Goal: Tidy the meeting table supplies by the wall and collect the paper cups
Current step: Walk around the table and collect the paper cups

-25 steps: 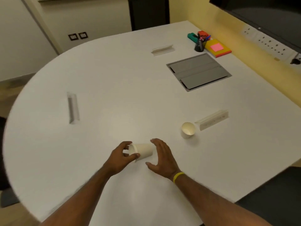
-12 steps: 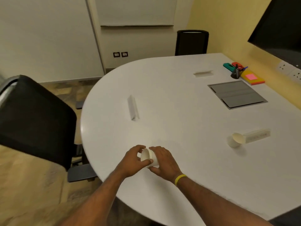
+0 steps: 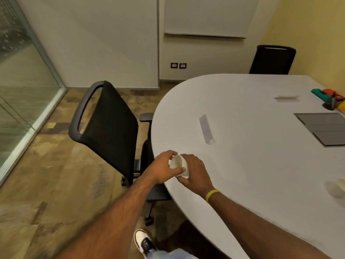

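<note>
Where the table (image 3: 252,165) curves nearest, a cup (image 3: 177,162) lies sideways, mouth toward the camera. Left hand (image 3: 162,168) pinches its rim and right hand (image 3: 196,171) curls round its body. Second cup (image 3: 336,187), blurred, lies at far right. Dark pot (image 3: 330,105) by the wall: contents unclear.
</note>
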Motion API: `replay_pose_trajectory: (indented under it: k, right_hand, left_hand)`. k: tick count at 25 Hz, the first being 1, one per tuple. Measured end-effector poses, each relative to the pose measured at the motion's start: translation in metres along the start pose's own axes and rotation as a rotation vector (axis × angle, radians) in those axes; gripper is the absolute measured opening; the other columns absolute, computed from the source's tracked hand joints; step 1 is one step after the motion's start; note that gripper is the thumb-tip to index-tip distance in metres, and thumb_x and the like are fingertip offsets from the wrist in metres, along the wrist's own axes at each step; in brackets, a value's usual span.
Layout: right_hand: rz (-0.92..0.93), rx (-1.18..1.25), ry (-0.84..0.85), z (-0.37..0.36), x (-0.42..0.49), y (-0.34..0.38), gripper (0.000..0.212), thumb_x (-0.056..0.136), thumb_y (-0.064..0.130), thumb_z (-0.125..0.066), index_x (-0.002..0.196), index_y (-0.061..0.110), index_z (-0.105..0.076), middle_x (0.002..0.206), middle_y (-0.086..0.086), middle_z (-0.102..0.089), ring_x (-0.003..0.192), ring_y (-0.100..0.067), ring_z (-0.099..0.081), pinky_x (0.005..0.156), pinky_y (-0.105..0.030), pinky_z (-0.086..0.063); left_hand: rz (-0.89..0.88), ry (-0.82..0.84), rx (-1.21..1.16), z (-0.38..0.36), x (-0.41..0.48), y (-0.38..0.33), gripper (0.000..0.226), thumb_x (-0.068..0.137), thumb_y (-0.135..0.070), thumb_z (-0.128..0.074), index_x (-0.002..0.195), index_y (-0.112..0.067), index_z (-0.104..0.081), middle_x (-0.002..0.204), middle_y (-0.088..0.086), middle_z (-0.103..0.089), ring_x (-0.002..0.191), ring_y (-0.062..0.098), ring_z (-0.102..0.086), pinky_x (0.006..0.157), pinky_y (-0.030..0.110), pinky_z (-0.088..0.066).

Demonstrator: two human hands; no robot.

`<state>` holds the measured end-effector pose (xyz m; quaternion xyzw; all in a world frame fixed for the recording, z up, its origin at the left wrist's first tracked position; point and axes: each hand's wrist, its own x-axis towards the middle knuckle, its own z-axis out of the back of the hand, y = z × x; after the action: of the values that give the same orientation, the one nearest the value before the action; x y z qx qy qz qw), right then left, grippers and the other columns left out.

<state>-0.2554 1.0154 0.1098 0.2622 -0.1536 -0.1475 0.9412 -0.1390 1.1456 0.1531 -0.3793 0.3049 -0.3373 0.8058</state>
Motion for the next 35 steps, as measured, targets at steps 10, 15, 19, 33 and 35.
replay_pose_trajectory:
  k: [10, 15, 19, 33, 35]
  right_hand:
    - [-0.086, 0.119, -0.079, -0.085, 0.182, 0.079, 0.070, 0.071, 0.046, -0.079, 0.130, 0.024, -0.049, 0.119, 0.002, -0.059, 0.104, -0.012, -0.056, 0.087, -0.027, -0.051]
    - [-0.138, 0.089, -0.132, -0.105, 0.256, 0.111, 0.069, 0.071, 0.047, -0.073, 0.130, 0.020, -0.048, 0.119, -0.001, -0.059, 0.103, -0.015, -0.056, 0.086, -0.033, -0.053]
    - [-0.222, 0.029, -0.202, -0.125, 0.305, 0.122, 0.072, 0.068, 0.043, -0.074, 0.130, 0.018, -0.048, 0.118, -0.003, -0.059, 0.104, -0.020, -0.056, 0.087, -0.038, -0.051]
    - [-0.536, -0.160, -0.451, -0.191, 0.454, 0.226, 0.069, 0.069, 0.033, -0.083, 0.128, 0.019, -0.051, 0.117, -0.004, -0.061, 0.102, -0.022, -0.056, 0.086, -0.042, -0.050]
    - [-0.578, -0.177, -0.472, -0.196, 0.467, 0.223, 0.068, 0.071, 0.034, -0.081, 0.130, 0.019, -0.050, 0.119, -0.003, -0.060, 0.103, -0.021, -0.055, 0.087, -0.040, -0.049]
  left_hand:
    - [-0.080, 0.098, 0.227, 0.191, 0.110, 0.053, 0.071, 0.071, -0.048, -0.075, 0.132, -0.027, -0.045, 0.120, -0.007, -0.049, 0.102, 0.012, -0.055, 0.091, 0.037, -0.052]
    - [-0.153, 0.134, 0.244, 0.261, 0.157, 0.064, 0.069, 0.076, -0.042, -0.074, 0.135, -0.024, -0.044, 0.121, -0.005, -0.046, 0.107, 0.013, -0.051, 0.094, 0.032, -0.047]
    - [-0.230, 0.209, 0.278, 0.302, 0.205, 0.081, 0.067, 0.074, -0.048, -0.073, 0.132, -0.028, -0.045, 0.123, -0.007, -0.047, 0.110, 0.012, -0.051, 0.096, 0.036, -0.049]
    - [-0.576, 0.484, 0.293, 0.466, 0.329, 0.126, 0.063, 0.073, -0.046, -0.076, 0.126, -0.021, -0.052, 0.119, -0.004, -0.056, 0.099, 0.015, -0.059, 0.087, 0.035, -0.052]
    - [-0.599, 0.524, 0.273, 0.471, 0.351, 0.127, 0.069, 0.072, -0.047, -0.076, 0.130, -0.020, -0.050, 0.122, -0.004, -0.055, 0.098, 0.014, -0.059, 0.082, 0.029, -0.050]
